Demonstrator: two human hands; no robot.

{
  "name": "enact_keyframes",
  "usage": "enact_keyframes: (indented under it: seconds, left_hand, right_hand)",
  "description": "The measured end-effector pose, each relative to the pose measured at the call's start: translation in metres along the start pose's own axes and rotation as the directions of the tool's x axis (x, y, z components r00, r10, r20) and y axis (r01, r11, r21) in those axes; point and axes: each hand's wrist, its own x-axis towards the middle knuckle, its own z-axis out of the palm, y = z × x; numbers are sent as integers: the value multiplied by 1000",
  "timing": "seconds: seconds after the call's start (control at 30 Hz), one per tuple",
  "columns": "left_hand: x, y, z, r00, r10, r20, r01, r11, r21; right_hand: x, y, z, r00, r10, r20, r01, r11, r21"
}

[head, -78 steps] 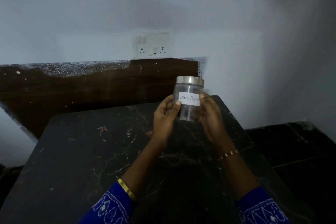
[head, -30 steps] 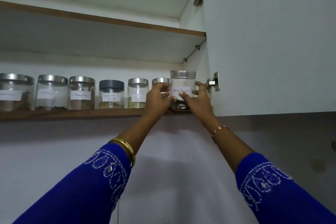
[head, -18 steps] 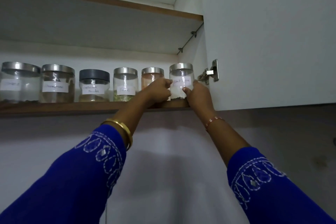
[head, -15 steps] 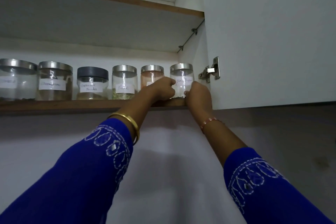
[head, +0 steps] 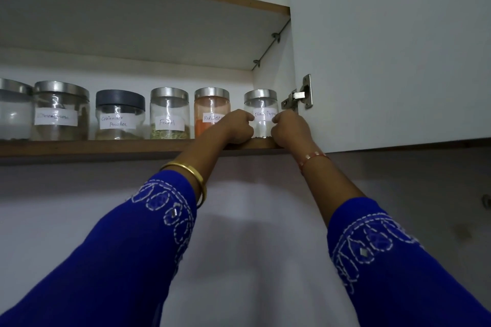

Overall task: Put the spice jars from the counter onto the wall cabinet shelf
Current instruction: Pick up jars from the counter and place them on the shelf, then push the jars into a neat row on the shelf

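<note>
Head view: shelf carries a jar row. Cloves jar, brown bits; coriander powder jar; fennel jar, green seed; red chilli jar, orange powder. Black pepper jar stands rightmost, nearly empty, left hand and right hand pinching its sides.

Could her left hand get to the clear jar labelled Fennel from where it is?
Probably yes. The left hand is at the shelf front, and the steel-lidded Fennel jar stands at the open front edge; only the red chilli jar lies between.
</note>
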Motion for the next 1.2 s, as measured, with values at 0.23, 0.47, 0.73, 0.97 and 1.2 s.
enact_keyframes:
  seconds: [0.23,0.47,0.73,0.97,1.2]
  left_hand:
    - [-26,11,9,998,41,-52,-31,982,188]
    - [-71,-18,-10,996,76,-56,-59,966,253]
    - [-134,-72,-51,976,169,-135,-96,899,427]
    - [-188,-132,-112,988,26,-154,59,851,522]
    - [-259,-218,-195,976,-82,-203,180,826,535]
  right_hand:
    - [-24,-6,1,989,-126,80,136,980,-143]
    - [-52,-14,-3,981,-165,104,181,970,-160]
    - [-82,-55,10,948,-281,152,296,952,-82]
    - [-116,-137,33,888,-404,221,422,906,-41]
    - [-157,-253,77,802,-542,252,570,820,-52]
